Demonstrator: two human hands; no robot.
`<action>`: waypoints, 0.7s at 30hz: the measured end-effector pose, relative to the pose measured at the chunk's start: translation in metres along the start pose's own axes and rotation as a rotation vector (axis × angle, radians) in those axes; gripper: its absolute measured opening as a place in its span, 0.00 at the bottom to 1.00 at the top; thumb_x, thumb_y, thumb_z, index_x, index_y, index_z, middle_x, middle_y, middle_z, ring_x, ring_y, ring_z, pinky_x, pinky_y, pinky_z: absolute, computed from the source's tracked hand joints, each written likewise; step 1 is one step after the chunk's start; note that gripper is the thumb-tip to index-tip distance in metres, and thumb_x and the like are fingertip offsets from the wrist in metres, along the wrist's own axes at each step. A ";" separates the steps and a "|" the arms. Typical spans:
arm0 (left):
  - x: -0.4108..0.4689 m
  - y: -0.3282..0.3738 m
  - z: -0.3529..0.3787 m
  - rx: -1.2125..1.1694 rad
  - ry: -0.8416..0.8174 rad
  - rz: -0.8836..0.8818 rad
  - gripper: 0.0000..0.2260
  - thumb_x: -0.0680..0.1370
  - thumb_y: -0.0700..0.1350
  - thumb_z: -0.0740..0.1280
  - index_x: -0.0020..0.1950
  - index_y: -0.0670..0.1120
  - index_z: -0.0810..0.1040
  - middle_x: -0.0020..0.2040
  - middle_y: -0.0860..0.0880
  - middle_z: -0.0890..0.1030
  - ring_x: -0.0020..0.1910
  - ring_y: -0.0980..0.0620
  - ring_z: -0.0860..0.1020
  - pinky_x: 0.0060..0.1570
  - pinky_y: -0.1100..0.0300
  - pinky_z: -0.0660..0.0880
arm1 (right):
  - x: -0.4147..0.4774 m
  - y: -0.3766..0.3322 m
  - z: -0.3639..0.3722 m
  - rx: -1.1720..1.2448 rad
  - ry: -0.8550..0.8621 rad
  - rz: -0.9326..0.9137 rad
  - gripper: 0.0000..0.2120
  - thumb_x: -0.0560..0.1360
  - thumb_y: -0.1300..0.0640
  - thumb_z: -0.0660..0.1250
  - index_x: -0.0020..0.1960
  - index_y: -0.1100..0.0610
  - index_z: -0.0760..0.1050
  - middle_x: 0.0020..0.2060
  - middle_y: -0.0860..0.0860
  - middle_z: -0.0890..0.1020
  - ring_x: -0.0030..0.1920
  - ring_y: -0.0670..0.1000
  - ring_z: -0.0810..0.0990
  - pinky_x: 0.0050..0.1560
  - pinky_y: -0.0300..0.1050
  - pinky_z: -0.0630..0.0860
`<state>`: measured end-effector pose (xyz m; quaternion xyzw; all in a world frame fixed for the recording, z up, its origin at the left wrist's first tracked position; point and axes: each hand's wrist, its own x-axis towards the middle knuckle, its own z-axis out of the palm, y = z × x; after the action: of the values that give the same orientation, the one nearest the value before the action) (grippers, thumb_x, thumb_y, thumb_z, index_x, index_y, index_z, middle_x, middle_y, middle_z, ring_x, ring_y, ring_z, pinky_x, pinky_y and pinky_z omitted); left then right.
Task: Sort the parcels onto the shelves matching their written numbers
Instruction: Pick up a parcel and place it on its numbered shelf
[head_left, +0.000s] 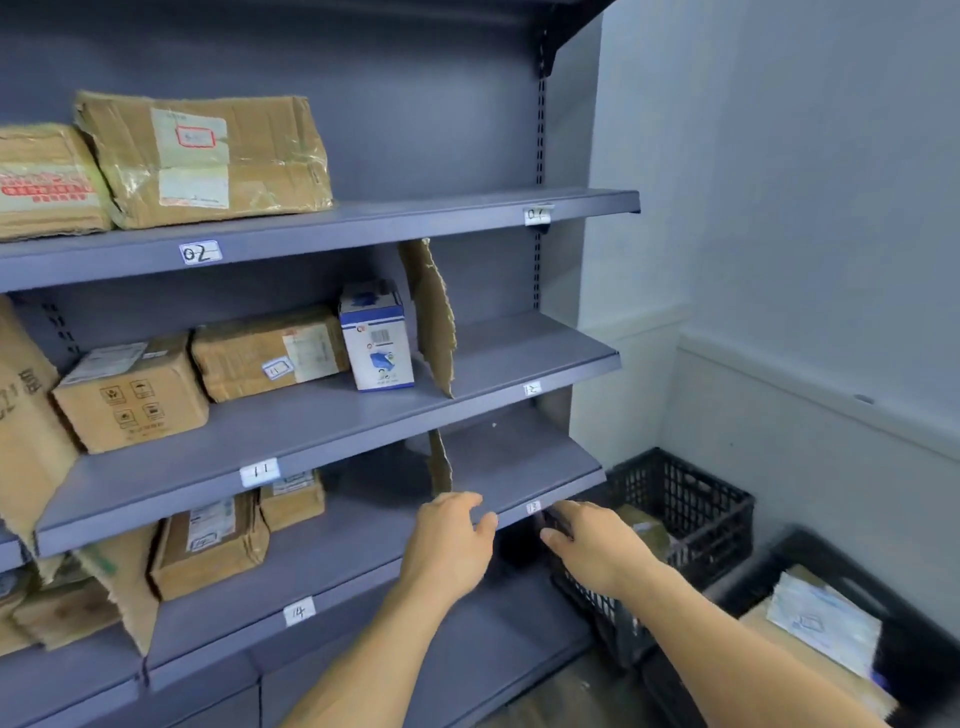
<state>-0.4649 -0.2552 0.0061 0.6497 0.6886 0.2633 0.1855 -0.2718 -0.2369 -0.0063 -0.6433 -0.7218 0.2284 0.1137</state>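
A grey shelf unit (467, 213) carries handwritten tags 02 (200, 253), 11 (260, 472), 12 (531, 388), 13 (533, 507) and 14 (299, 611). Brown parcels (208, 161) lie above 02, and more parcels plus a blue-white box (378, 338) sit above 11. My left hand (452, 540) reaches in front of the shelf edge beside tag 13, fingers apart, holding nothing. My right hand (592, 545) hovers just right of it over the near rim of a black crate (696, 514), fingers curled loosely, with nothing seen in it. A parcel (644, 525) lies in that crate.
Torn cardboard dividers (431, 317) stand upright between the shelf sections. A second dark bin (924, 649) at the lower right holds a labelled parcel (821, 623). A pale wall closes off the right side.
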 end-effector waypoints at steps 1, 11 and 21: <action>-0.002 0.004 0.012 -0.007 -0.022 -0.005 0.14 0.81 0.52 0.63 0.63 0.48 0.79 0.63 0.50 0.78 0.60 0.50 0.76 0.58 0.56 0.74 | -0.004 0.013 0.001 0.011 -0.005 0.029 0.24 0.82 0.45 0.60 0.73 0.56 0.69 0.68 0.55 0.75 0.68 0.58 0.73 0.65 0.49 0.72; -0.002 0.062 0.139 -0.038 -0.269 -0.045 0.18 0.82 0.53 0.62 0.71 0.50 0.74 0.69 0.51 0.74 0.67 0.50 0.72 0.66 0.53 0.71 | -0.019 0.148 -0.010 0.069 -0.103 0.280 0.26 0.83 0.47 0.58 0.77 0.56 0.64 0.70 0.55 0.75 0.68 0.57 0.74 0.65 0.48 0.72; 0.022 0.133 0.233 -0.021 -0.344 -0.143 0.18 0.82 0.52 0.63 0.70 0.50 0.75 0.69 0.51 0.76 0.67 0.50 0.74 0.64 0.57 0.72 | 0.008 0.246 -0.043 0.110 -0.144 0.366 0.27 0.84 0.46 0.59 0.79 0.55 0.60 0.74 0.54 0.70 0.73 0.56 0.70 0.70 0.49 0.68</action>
<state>-0.2217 -0.2028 -0.0962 0.6325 0.6885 0.1413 0.3256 -0.0379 -0.2042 -0.0871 -0.7386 -0.5855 0.3299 0.0534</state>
